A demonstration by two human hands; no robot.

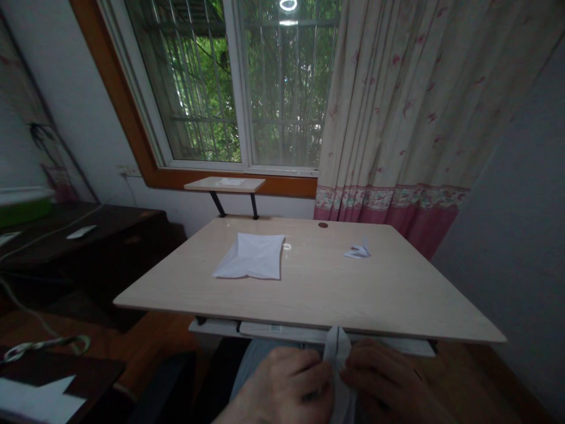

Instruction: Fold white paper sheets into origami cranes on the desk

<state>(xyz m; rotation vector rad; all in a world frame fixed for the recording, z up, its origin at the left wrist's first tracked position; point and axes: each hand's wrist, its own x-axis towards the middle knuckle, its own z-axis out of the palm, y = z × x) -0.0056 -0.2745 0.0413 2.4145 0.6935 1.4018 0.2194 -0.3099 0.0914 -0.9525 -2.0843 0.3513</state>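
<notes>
Both my hands are low at the bottom of the view, below the near edge of the light wooden desk point(309, 294). My left hand point(282, 386) and my right hand point(388, 386) pinch a folded piece of white paper point(338, 350) between them, its narrow top sticking up in front of the desk edge. On the desk lies a creased white paper sheet point(253, 256) to the left of centre. A small folded paper figure point(358, 251) sits to the right.
A window with bars point(238, 82) and a flowered curtain point(419, 118) stand behind the desk. A small shelf point(225, 184) sits under the sill. A dark cabinet point(79, 235) stands at the left; a cord point(44, 344) and white paper point(35, 400) lie low at the left.
</notes>
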